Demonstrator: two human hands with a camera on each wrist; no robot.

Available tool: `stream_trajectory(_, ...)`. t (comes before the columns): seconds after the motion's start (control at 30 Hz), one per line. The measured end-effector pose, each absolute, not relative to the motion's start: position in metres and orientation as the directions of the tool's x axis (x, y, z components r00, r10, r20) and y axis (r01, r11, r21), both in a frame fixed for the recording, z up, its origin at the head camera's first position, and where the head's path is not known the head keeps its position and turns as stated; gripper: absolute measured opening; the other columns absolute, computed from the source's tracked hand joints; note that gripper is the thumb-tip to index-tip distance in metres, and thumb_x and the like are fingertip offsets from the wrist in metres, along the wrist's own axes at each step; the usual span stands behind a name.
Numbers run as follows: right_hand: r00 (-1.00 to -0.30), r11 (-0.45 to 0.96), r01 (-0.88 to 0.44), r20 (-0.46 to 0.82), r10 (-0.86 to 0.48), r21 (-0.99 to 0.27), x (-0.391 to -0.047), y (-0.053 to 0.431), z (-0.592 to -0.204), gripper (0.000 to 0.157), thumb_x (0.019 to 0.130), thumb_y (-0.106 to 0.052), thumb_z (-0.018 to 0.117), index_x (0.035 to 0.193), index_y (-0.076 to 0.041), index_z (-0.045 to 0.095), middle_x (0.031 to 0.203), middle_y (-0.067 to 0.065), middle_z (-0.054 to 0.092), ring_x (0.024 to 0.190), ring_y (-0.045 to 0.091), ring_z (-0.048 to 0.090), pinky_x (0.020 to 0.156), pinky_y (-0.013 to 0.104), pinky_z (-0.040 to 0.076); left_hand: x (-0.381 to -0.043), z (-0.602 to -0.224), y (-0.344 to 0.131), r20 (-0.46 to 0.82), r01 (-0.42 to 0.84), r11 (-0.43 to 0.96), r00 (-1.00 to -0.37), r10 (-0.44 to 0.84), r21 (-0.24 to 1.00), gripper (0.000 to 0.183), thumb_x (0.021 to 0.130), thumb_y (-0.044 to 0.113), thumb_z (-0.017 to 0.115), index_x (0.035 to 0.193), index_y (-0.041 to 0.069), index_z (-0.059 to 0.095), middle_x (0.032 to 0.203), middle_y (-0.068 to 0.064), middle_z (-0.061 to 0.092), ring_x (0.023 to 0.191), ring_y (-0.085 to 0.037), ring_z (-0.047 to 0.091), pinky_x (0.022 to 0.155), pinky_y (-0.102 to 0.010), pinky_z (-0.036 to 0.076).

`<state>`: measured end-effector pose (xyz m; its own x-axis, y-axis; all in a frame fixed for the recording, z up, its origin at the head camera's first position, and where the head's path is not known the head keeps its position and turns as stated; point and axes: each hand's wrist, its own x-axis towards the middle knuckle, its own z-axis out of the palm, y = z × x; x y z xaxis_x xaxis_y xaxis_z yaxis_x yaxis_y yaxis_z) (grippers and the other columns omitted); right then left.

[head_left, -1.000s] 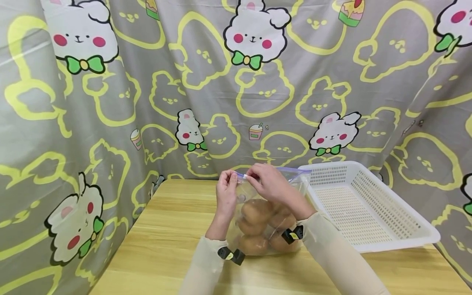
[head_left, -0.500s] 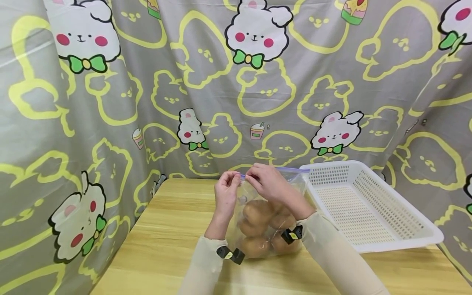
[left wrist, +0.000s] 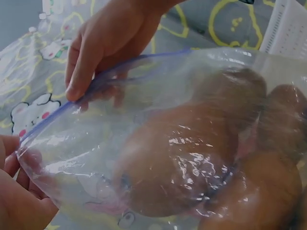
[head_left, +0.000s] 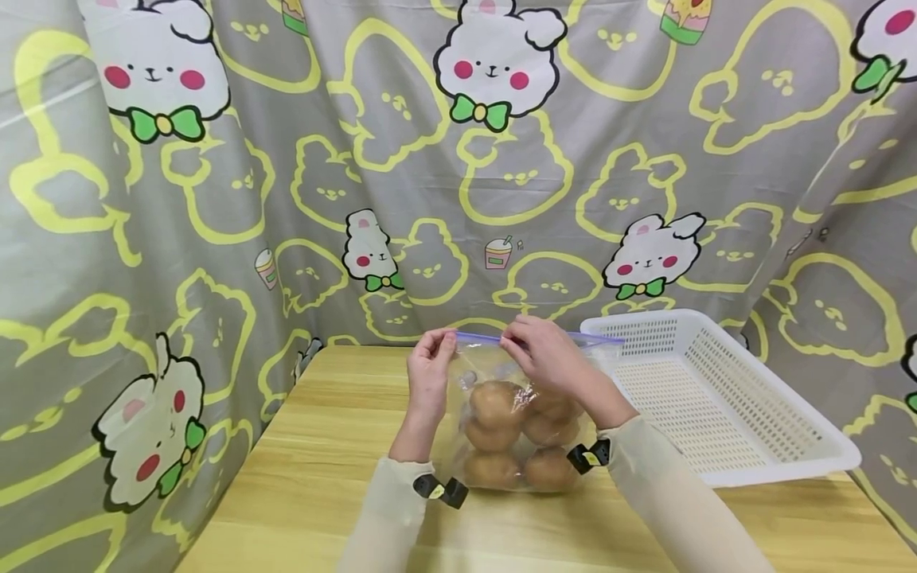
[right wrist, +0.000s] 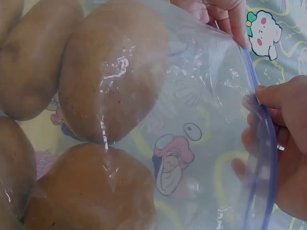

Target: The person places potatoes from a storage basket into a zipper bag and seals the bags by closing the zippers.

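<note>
A clear zip bag (head_left: 466, 446) with a purple strip (head_left: 478, 338) along its mouth stands on the table, holding several brown potatoes (head_left: 494, 469). Printed pictures show on its plastic in the right wrist view. My left hand (head_left: 428, 374) pinches the bag's upper left corner. Farther right along the strip, my right hand (head_left: 548, 358) pinches the mouth between thumb and fingers; in the right wrist view that thumb (right wrist: 276, 96) lies over the purple edge with fingers behind the plastic. Between the two hands the strip runs nearly straight.
A white perforated basket (head_left: 809, 430) sits on the right of the wooden table (head_left: 315, 446), close beside the bag. Patterned grey curtain (head_left: 430, 191) hangs behind and at both sides. Black wrist devices (head_left: 589, 456) are strapped over the sleeves.
My right hand has slid right along the purple strip, away from the left hand, which has shifted slightly left. The strip between them shows longer and straighter. Both hands still pinch the bag.
</note>
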<state>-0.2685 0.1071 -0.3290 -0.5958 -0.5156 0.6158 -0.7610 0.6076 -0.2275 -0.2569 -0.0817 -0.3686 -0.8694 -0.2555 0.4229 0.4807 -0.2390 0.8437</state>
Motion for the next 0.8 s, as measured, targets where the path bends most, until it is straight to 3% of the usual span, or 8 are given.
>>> stream_trajectory(0.4, -0.600, 0.597, -0.763, 0.615, -0.511, -0.248, -0.261, 0.117, -0.334, 0.012, 0.092, -0.017, 0.061, 0.085, -0.010, 0.068, 0.076, -0.006, 0.051, 0.065, 0.010, 0.047, 0.059, 0.028, 0.043, -0.252, -0.372, -0.083, 0.486, 0.526, -0.103, -0.832, -0.268, 0.844, 0.017, 0.084, -0.001, 0.068, 0.086, -0.017, 0.062, 0.068, 0.005, 0.056, 0.064, -0.004, 0.051, 0.059, -0.014, 0.044)
stream_trajectory(0.8, -0.626, 0.633, -0.737, 0.592, -0.508, -0.236, -0.261, 0.156, -0.332, 0.010, 0.092, -0.015, 0.062, 0.089, -0.008, 0.068, 0.082, -0.002, 0.056, 0.068, 0.010, 0.050, 0.061, 0.030, 0.047, -0.254, -0.372, -0.092, 0.484, 0.544, -0.159, -0.822, -0.299, 0.824, 0.021, 0.084, 0.002, 0.069, 0.089, -0.018, 0.063, 0.070, 0.004, 0.059, 0.065, -0.005, 0.054, 0.061, -0.015, 0.047)
